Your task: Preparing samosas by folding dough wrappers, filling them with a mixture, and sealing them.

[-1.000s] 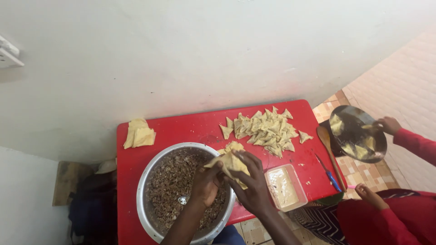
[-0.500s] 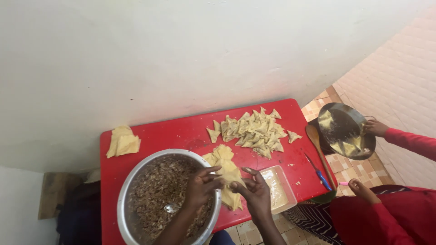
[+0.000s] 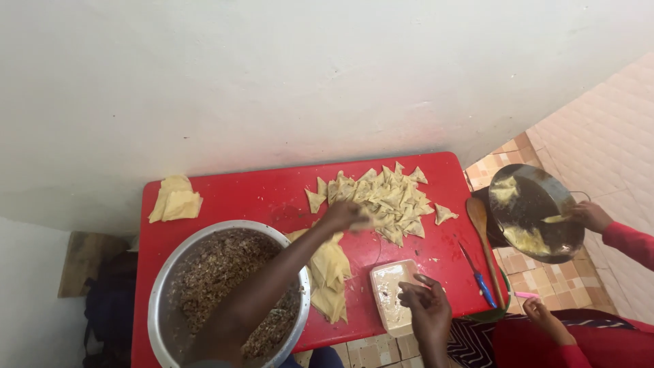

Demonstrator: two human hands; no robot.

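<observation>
Left hand sets a folded pastry at the heap of triangles while the right hand hovers over the paste tray.

The left hand (image 3: 344,215) reaches across the red surface (image 3: 259,194) to the near-left edge of the pile of folded pastry triangles (image 3: 385,197), fingers pinched on one folded pastry (image 3: 368,218). Nearer than the pile, the small white tray (image 3: 390,294) holds pale paste; the right hand (image 3: 426,307) sits at its right edge, fingers loosely spread and holding nothing. Left of the tray lie limp pastry strips (image 3: 330,276), touching the metal bowl (image 3: 170,272) of dark minced filling. Right of the pile, another person's hand (image 3: 591,217) tilts a dark pan (image 3: 535,211).
</observation>
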